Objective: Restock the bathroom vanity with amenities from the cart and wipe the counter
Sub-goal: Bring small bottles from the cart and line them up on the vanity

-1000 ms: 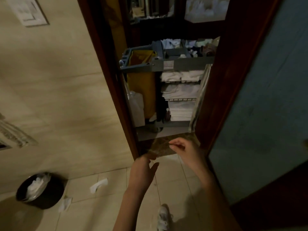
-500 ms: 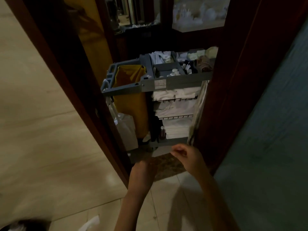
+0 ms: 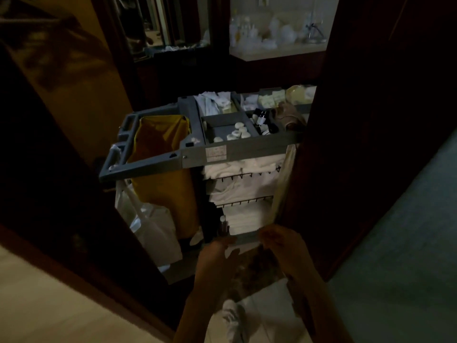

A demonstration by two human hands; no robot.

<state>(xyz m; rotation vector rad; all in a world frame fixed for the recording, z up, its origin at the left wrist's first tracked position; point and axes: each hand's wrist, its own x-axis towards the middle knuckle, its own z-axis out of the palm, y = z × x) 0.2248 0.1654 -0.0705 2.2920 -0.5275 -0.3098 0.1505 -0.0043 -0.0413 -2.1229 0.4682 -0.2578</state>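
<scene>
Housekeeping cart [image 3: 247, 151], parked at the door frame [image 3: 346, 144] for easy reach, white amenity tubs [image 3: 238, 132] in its top tray; my left hand [image 3: 217, 256] loose, empty; my right hand [image 3: 284, 246] curled, contents I cannot tell.

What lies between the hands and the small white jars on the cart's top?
Folded white towels stacked in the cart, as the head view shows.

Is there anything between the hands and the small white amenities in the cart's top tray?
Nothing visible does. The left hand and right hand are low before the cart; the white amenities lie uncovered in its open top tray.
</scene>
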